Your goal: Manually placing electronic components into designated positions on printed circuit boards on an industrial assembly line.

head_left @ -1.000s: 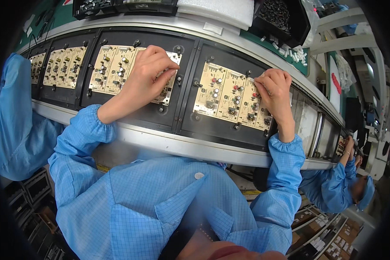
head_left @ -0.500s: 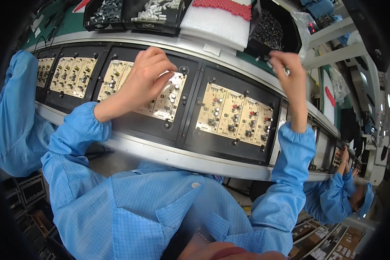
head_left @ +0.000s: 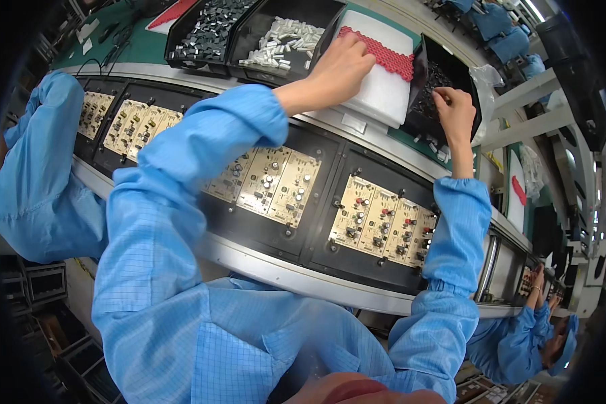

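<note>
My left hand [head_left: 343,71] reaches over the white foam block [head_left: 378,102]. Its curled fingertips touch the left end of a band of small red parts [head_left: 384,57] on top of the block; what they pinch is hidden. At the black bin on the right [head_left: 420,71], my right hand [head_left: 456,111] hangs over the near part, thumb and fingers drawn together beside small dark parts [head_left: 439,75]. Whether a part is between them is too small to tell. Below both hands lie tan circuit boards [head_left: 281,185] and more tan boards with red and black components [head_left: 380,225], set in black carriers.
Left of the foam block stand a bin of white cylindrical parts [head_left: 286,40] and a bin of dark grey parts [head_left: 215,30]. A metal rail [head_left: 303,276] runs along the near side. Co-workers' blue sleeves appear at left [head_left: 40,182] and far right [head_left: 512,343].
My left hand has gone from above the boards, up and right, to the red parts. My right hand has moved slightly over the dark-parts bin. The whole view has shifted.
</note>
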Demonstrator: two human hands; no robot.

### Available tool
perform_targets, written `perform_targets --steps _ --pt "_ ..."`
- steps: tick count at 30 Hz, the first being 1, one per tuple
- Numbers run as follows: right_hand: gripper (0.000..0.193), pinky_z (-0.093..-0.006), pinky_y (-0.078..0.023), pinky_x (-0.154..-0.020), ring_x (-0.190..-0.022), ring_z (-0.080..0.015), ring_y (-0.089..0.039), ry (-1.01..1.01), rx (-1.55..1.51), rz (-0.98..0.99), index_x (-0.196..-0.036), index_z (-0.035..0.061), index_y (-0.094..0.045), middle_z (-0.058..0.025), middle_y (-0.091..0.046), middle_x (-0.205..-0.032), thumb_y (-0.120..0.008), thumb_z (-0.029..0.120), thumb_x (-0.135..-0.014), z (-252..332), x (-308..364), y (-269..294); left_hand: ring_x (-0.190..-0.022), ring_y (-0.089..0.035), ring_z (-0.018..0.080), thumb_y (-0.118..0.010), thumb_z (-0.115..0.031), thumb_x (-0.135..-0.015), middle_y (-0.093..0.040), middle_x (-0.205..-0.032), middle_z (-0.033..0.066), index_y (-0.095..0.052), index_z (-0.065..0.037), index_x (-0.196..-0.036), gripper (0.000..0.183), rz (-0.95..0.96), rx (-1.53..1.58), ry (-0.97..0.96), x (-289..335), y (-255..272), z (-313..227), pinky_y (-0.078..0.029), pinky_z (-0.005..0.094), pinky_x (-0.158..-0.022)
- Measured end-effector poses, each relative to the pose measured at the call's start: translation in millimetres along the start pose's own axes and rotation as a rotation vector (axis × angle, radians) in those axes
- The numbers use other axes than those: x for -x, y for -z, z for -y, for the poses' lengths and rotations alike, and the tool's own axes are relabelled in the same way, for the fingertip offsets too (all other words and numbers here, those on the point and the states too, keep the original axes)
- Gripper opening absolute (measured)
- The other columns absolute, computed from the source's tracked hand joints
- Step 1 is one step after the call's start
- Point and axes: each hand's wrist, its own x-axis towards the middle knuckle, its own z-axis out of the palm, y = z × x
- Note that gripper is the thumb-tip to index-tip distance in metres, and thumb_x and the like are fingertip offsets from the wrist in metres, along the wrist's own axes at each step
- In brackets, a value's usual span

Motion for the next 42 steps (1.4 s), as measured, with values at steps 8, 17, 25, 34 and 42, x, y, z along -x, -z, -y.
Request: perform_targets --steps 8,17,25,34,42 --pt "0.019 -0.0225 -0.047 -0.084 -0.091 -0.0066 -0.059 -0.44 -0.935 0.06 -0.109 0.0008 -0.07 0.0026 -0.067 -0.096 -0.072 0.016 -0.097 58.8 110.1 42.0 -0.096 -0.058 0.0317 -0.063 -0.012 -0.078 -0.063 -0.083 0.0136 -0.066 -0.007 -0.069 0.01 -0.225 -0.676 -0.101 1.0 -60.6 26.3 -0.046 0.0428 -0.083" --pt "0.024 -0.0234 -0.049 -0.086 -0.092 -0.0104 -0.066 -0.816 -1.171 0.444 -0.116 -0.0011 -0.069 -0.0035 -0.072 -0.101 -0.071 0.006 -0.093 156.1 208.6 72.8 -0.101 -0.059 0.0308 -0.062 -0.014 -0.079 -0.068 -0.088 0.0135 -0.073 -0.006 -0.076 0.014 -0.128 -0.298 -0.229 -1.5 -45.0 51.0 -0.045 0.0464 -0.085" --pt "0.011 -0.0251 -0.048 -0.083 -0.088 -0.0118 -0.063 -0.269 -0.925 0.373 -0.096 -0.0007 -0.071 -0.0045 -0.07 -0.095 -0.077 0.003 -0.086 230.0 211.3 37.6 -0.103 -0.059 0.0329 -0.064 -0.011 -0.077 -0.07 -0.092 0.0146 -0.073 -0.004 -0.079 0.011 -0.015 0.351 0.033 57.9 68.1 -34.6 -0.045 0.0439 -0.087" --pt "0.011 -0.0366 -0.041 -0.086 -0.092 -0.0246 -0.063 0.004 -0.741 0.244 -0.085 0.0053 -0.073 -0.0067 -0.067 -0.087 -0.08 0.008 -0.078 254.7 216.2 18.2 -0.092 -0.068 0.0252 -0.071 -0.007 -0.085 -0.071 -0.097 0.009 -0.072 -0.002 -0.103 0.018 0.215 0.583 0.471 209.2 123.3 7.3 -0.053 0.0363 -0.081" --pt "0.01 -0.0372 -0.039 -0.091 -0.095 -0.0235 -0.063 0.001 -0.615 0.171 -0.086 0.0044 -0.073 -0.0061 -0.068 -0.085 -0.081 0.006 -0.08 264.3 222.6 17.7 -0.095 -0.064 0.0273 -0.068 -0.013 -0.089 -0.073 -0.093 0.009 -0.072 -0.003 -0.096 0.013 0.153 0.611 0.404 211.9 126.3 8.6 -0.051 0.0399 -0.085"
